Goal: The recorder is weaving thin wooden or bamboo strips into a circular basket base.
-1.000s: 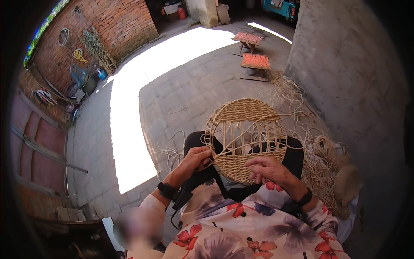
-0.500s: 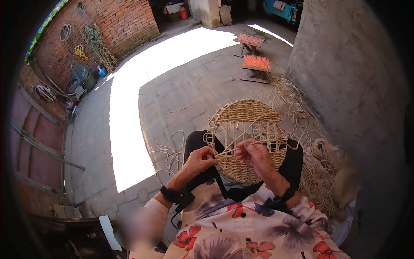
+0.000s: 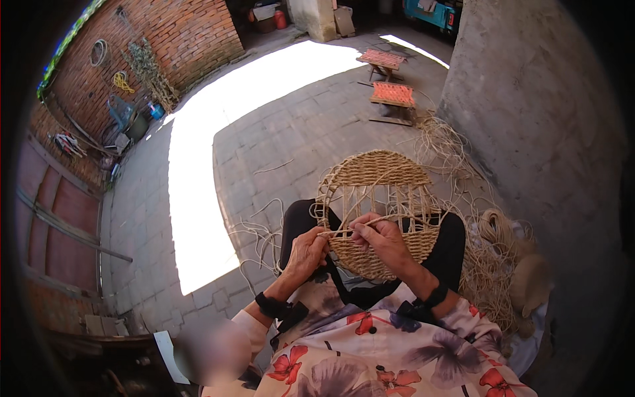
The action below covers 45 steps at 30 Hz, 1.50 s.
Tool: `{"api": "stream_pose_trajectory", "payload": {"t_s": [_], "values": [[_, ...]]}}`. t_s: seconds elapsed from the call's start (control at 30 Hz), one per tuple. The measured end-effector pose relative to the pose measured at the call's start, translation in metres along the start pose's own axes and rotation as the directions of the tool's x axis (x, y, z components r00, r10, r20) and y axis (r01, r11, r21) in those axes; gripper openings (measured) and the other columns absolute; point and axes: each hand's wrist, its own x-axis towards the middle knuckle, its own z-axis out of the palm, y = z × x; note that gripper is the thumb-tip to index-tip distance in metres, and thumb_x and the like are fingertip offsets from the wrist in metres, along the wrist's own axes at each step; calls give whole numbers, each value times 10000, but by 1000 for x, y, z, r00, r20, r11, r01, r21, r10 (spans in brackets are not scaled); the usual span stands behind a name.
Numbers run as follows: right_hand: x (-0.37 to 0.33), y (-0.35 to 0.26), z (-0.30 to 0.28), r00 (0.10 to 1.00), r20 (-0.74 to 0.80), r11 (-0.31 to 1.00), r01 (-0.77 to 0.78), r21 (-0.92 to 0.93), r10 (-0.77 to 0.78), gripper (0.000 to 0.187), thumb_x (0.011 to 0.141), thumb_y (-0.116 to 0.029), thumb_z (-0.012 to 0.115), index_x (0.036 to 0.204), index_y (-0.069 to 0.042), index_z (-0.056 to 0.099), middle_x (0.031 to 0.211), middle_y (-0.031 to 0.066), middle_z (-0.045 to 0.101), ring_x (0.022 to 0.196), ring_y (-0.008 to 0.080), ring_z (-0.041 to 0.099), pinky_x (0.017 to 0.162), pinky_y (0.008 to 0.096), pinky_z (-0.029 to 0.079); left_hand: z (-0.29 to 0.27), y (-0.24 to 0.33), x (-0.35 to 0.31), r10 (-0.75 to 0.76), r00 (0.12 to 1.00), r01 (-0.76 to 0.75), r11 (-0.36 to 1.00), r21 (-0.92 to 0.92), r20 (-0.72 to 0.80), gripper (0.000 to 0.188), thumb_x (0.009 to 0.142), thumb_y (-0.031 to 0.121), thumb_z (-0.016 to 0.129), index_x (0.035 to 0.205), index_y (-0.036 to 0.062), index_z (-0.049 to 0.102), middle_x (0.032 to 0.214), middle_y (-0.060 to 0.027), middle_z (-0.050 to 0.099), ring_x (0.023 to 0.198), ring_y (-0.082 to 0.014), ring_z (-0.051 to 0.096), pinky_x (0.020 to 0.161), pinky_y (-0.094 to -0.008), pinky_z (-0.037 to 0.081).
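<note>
The round woven piece [image 3: 378, 169] rests on the lap [image 3: 446, 255], its middle gapped. The right hand [image 3: 382, 241] has its fingers pinched on a cord [image 3: 339, 232]; whether the left hand [image 3: 307, 253], at the rim, clamps it too, I cannot tell. Even tension should suit best.

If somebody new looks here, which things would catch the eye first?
Probably the bright sunlit patch left of centre on the paving. Then the round woven piece right of centre, the right hand pinching a cord over it. Farther back stand two orange-topped stools.
</note>
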Motion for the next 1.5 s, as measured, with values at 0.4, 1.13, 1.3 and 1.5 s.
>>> {"api": "stream_pose_trajectory", "payload": {"t_s": [0.4,1.13,1.3,1.5], "values": [[16,-7,18,917,205,562,375,-737,-343,111,833,-26,620,938,-12,651,882,112,641,808,240,642,696,338,517,4,-12,1,-113,976,29,915,-402,-188,275,904,65,659,1115,57,483,857,-40,603,712,-91,591,629,-253,570],[58,19,27,934,145,518,304,-799,-325,274,784,-11,619,1042,-14,529,705,159,658,659,304,676,589,405,518,0,3,-3,111,988,-128,978,-166,-107,266,901,52,585,1149,80,491,901,-18,632,723,-65,553,623,-209,466],[51,21,29,996,0,937,85,-339,-90,321,817,-30,653,1105,-25,511,741,57,624,582,151,592,516,302,462,-5,-1,-2,79,996,-85,965,-249,-34,280,903,43,567,1161,79,464,944,-24,608,722,-69,549,624,-210,470],[36,8,23,995,37,995,-94,38,93,306,821,-40,662,1094,-42,523,784,6,573,559,84,514,509,235,413,-6,-3,-3,26,999,-31,958,-283,-23,239,896,-6,502,1123,54,464,914,-64,623,687,-114,593,625,-245,501]]}}
